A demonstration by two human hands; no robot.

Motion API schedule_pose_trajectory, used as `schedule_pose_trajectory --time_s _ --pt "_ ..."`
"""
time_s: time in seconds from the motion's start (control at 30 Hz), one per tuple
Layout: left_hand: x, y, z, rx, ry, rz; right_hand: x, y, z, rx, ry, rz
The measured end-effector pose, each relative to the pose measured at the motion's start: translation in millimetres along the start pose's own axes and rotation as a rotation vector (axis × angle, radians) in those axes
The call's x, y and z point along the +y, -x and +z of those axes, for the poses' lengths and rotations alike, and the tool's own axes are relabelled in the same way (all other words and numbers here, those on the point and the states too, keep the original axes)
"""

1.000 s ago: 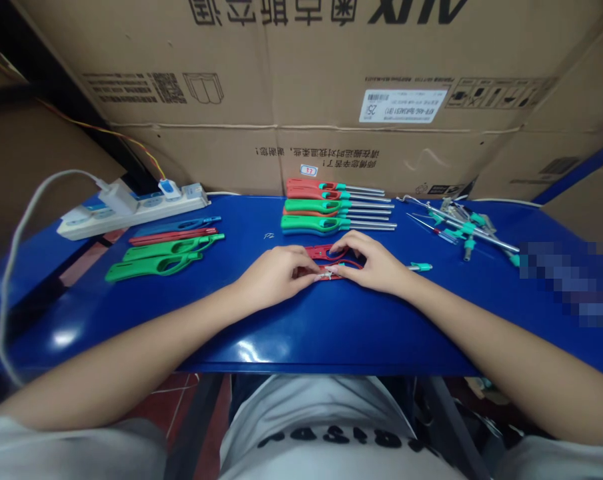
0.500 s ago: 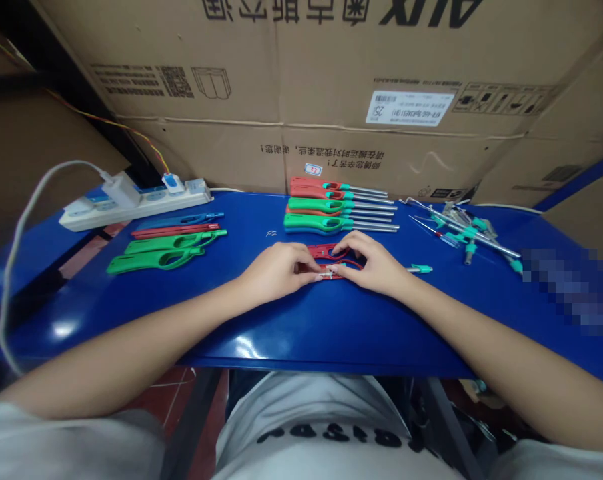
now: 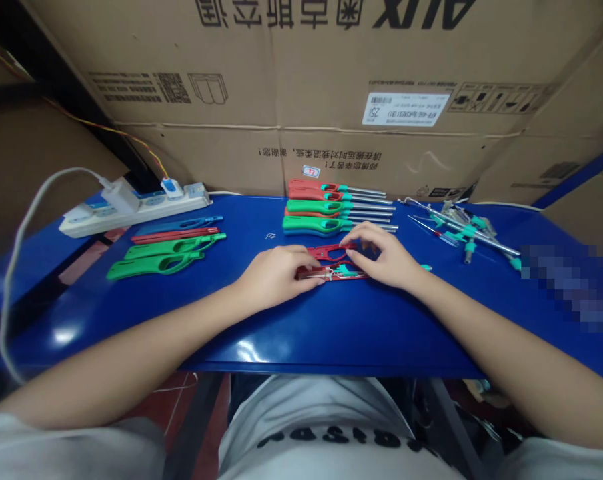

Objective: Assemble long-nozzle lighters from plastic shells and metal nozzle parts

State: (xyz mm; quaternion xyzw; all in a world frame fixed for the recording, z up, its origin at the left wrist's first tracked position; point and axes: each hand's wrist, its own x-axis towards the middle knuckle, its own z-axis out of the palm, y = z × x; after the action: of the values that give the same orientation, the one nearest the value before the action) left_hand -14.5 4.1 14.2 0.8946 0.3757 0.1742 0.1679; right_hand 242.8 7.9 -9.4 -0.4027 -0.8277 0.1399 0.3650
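My left hand (image 3: 276, 275) curls round the left end of an opened red lighter body (image 3: 349, 271), which lies flat with a teal trigger piece and thin white wires showing inside. Just behind it lies a loose red half shell (image 3: 326, 253) with a trigger loop. My right hand (image 3: 384, 253) pinches the right end of that half shell between thumb and fingers. A teal tip (image 3: 426, 267) pokes out to the right of my right hand; the rod between is hidden under the hand.
Assembled lighters (image 3: 314, 225) with metal rods lie behind my hands. Coloured shells (image 3: 154, 265) rest at the left near a white power strip (image 3: 136, 212). Rods and teal parts (image 3: 469, 233) are piled at the right. A large cardboard box (image 3: 241, 160) backs the blue table (image 3: 261, 340).
My right hand has left the opened lighter body and moved back to the right end of the loose half shell. My left hand stays at the body, whose inside now shows more.
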Motion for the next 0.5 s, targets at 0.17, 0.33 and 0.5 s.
schedule_pose_trajectory --time_s 0.17,0.33,0.5 --pt "-6.0 -4.3 -1.0 0.082 -0.031 0.064 14.9 2.6 -9.3 -0.157 0.201 -0.049" --pt "-22.6 -10.4 -0.6 0.231 -0.046 0.189 13.9 0.5 -13.6 -0.153 0.187 -0.015" --pt "-26.4 -11.0 -0.3 0.271 0.018 0.232 8.3 -1.1 -20.0 -0.104 0.120 0.022"
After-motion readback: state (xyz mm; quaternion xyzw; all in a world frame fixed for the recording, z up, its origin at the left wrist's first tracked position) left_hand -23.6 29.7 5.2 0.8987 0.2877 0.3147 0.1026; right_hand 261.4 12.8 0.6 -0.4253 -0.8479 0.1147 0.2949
